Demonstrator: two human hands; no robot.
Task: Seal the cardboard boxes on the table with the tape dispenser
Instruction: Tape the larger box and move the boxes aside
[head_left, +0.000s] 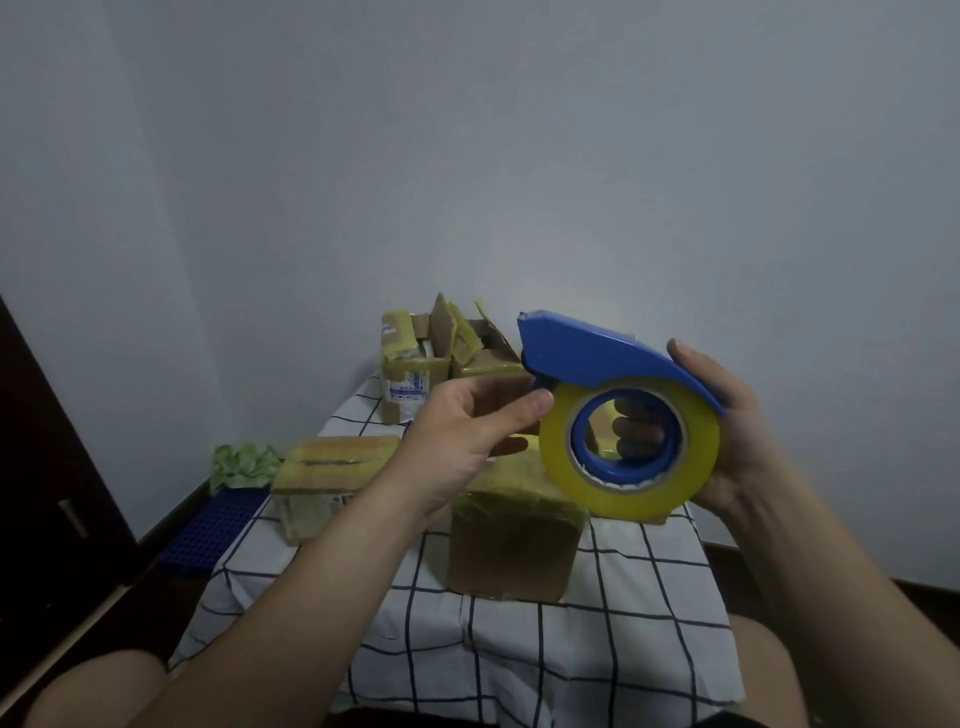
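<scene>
While raised above the table (571, 649), tape dispenser (597, 353) sits in the right hand (732, 447) with fingers curled through the core of its yellow roll (628, 499). Left hand (467, 436) is at the roll's front edge, index tip touching the tape — pinching a loose end or not, cannot tell. Below on the checked cloth: near box (514, 551) taped over, left box (327, 467) slit along its top, far boxes (415, 358) with flaps open.

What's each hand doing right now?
Left hand: at the tape roll, grip cannot be told.
Right hand: holding the tape dispenser.
</scene>
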